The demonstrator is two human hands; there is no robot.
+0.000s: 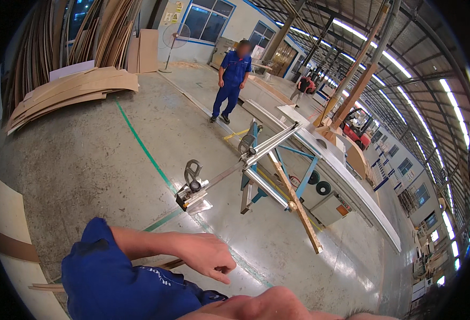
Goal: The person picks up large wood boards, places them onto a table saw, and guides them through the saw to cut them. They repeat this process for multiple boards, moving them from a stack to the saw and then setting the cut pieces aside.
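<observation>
My left hand (205, 257) is in the lower middle, at the end of a bent bare forearm coming out of a short blue sleeve (99, 261). Its back faces up and the fingers curl inward, with the thumb beside them. Whatever the palm may contain is hidden. A narrow brown strip (172, 264) shows just below the wrist; whether the hand touches it I cannot tell. Beyond the hand is a panel saw (325, 154) with a long pale table. Its metal crosscut fence (224, 173) reaches toward me, bearing a black clamp-like stop (193, 176). My right hand is out of view.
A wooden bar (293, 200) lies across the saw's frame. A co-worker in blue (232, 80) stands behind the saw, and another person (301, 88) bends farther back. Tall board stacks (96, 37) and low sheets (75, 93) fill the far left. Pale panels (6, 208) are near left.
</observation>
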